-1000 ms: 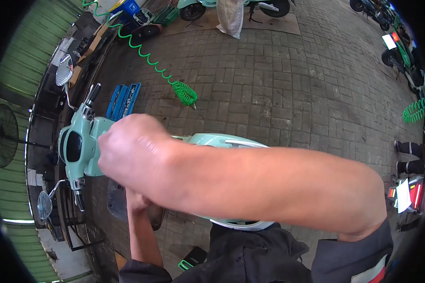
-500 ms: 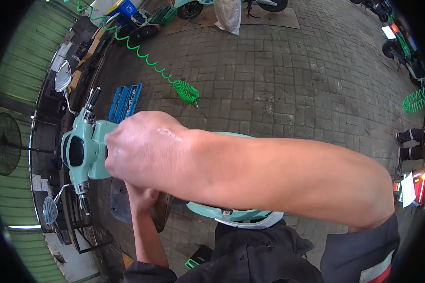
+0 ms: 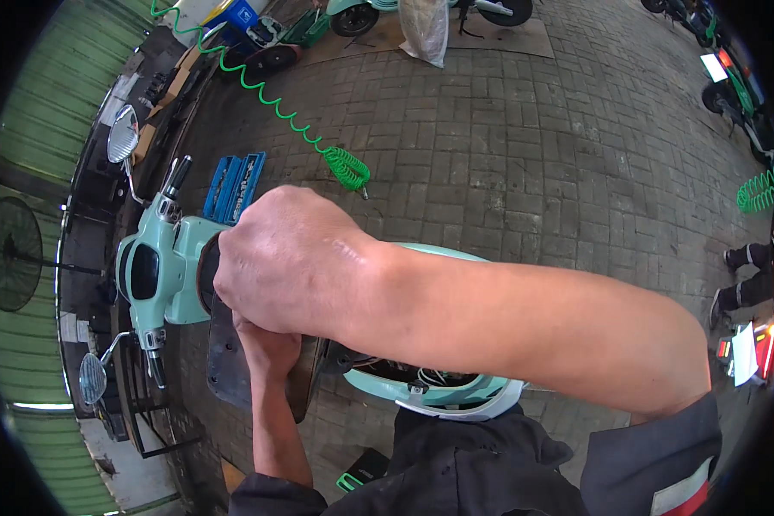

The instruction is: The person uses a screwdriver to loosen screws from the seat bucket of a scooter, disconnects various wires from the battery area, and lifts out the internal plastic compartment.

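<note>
Head view, with clock positions read about its centre. From my remote post I look down on a mint-green scooter (image 3: 189,258) lying crosswise below the hands, its handlebar cover (image 3: 150,232) toward 9 o'clock and its rear bodywork (image 3: 374,384) toward 5 o'clock. The right forearm crosses from 4 o'clock, and the right hand (image 3: 292,258) sits near 9 o'clock with its back toward me and its fingers curled out of sight; I cannot tell what, if anything, it grips. The left hand (image 3: 273,351), at 8 o'clock, is partly hidden beneath it, and I cannot tell its grasp either. Just beside the left hand is the dark floorboard (image 3: 226,370). At 5 o'clock a dark opening (image 3: 456,378) in the rear bodywork shows cables, bordered by a pale grab rail (image 3: 464,413). Round mirrors stand out at 10 o'clock and 8 o'clock.

Surroundings: on the brick paving, a blue toolbox (image 3: 232,189) lies unfolded at 10 o'clock and a green coiled hose (image 3: 346,168) at 11 o'clock. I note a clear plastic bag (image 3: 424,33) at 12 o'clock, before a second scooter (image 3: 353,19); a green scooter (image 3: 740,90) at 2 o'clock; another person's legs (image 3: 744,292) at 3 o'clock; and a round fan (image 3: 10,258) at 9 o'clock.
</note>
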The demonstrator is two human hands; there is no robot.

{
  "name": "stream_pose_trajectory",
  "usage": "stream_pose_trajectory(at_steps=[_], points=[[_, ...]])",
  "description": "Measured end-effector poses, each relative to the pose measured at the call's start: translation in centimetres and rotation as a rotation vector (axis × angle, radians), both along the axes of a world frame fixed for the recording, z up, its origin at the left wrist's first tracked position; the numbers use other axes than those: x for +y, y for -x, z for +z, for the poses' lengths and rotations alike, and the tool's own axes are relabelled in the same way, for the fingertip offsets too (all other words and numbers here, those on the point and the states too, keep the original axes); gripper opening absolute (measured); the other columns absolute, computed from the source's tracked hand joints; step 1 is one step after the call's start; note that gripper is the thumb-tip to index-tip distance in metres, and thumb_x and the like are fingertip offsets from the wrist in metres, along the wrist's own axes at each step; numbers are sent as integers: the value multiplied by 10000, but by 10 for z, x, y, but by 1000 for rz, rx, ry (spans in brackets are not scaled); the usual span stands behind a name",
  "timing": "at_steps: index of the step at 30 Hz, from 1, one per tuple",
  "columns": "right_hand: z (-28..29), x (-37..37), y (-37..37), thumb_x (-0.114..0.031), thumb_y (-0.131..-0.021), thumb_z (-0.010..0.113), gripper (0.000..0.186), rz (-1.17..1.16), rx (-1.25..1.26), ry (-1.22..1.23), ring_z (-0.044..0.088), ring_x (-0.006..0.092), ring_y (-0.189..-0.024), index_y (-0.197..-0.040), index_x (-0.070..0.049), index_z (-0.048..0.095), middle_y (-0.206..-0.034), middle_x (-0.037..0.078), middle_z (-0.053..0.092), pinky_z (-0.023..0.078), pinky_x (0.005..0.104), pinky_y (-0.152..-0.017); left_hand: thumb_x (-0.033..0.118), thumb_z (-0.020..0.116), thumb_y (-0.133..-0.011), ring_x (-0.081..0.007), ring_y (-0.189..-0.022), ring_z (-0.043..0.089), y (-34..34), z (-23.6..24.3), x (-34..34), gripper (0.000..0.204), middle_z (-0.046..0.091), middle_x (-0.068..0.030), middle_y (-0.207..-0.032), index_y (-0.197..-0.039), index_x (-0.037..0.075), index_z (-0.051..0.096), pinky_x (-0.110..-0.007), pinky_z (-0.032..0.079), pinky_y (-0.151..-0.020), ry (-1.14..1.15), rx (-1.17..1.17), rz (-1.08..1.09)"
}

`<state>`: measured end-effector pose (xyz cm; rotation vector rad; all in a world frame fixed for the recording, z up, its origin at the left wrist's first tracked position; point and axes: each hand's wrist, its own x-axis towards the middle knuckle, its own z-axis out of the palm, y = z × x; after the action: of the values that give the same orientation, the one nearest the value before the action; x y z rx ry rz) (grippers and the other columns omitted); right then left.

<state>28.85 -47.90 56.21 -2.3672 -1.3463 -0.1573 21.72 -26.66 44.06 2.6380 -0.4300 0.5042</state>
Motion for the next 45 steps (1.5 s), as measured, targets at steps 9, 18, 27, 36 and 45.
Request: stream_pose_trajectory(at_steps=[9, 18, 27, 36, 45], points=[[-237, -6, -24, -128, -716, 716, 733, -440, 408, -183, 552, 400, -1244, -1404, -32, 480, -1391, 213, 526, 489, 466, -1029, -12, 668, -933, -233, -1214, 603, -12, 13, -26, 544, 610, -171, -1331, -1401, 13, 393, -361, 464, -1048, 671, 114, -92], [-382, 73, -19, -176, -798, 730, 433, -452, 524, -303, 618, 366, -1110, -1208, -73, 637, -1219, 141, 642, 509, 463, -927, 111, 667, -979, -202, -1224, 570, -9, 14, -26, 547, 587, -174, -1343, -1424, 33, 360, -336, 446, -1046, 688, 185, -97], [-369, 63, -21, -268, -825, 737, 354, -390, 396, -230, 657, 305, -978, -1139, -113, 682, -1074, 83, 685, 478, 428, -817, 70, 736, -920, -240, -1184, 646, -16, 14, -29, 542, 659, -169, -1269, -1351, 3, 416, -370, 493, -1025, 670, 112, -114], [-359, 52, -37, -362, -864, 706, 318, -387, 418, -131, 652, 303, -949, -1056, -107, 698, -945, 91, 652, 476, 445, -809, 74, 746, -909, -252, -1184, 645, -17, 12, -29, 555, 653, -168, -1275, -1355, 3, 423, -370, 499, -1017, 664, 121, -103], [-288, 24, -23, -63, -844, 665, 493, -425, 1070, -738, 600, 278, -1198, -1326, -51, 562, -1330, 119, 575, 512, 400, -989, 92, 696, -951, -278, -1212, 606, -15, 22, -27, 513, 602, -193, -1313, -1366, 2, 409, -405, 455, -1055, 615, 143, -41]])
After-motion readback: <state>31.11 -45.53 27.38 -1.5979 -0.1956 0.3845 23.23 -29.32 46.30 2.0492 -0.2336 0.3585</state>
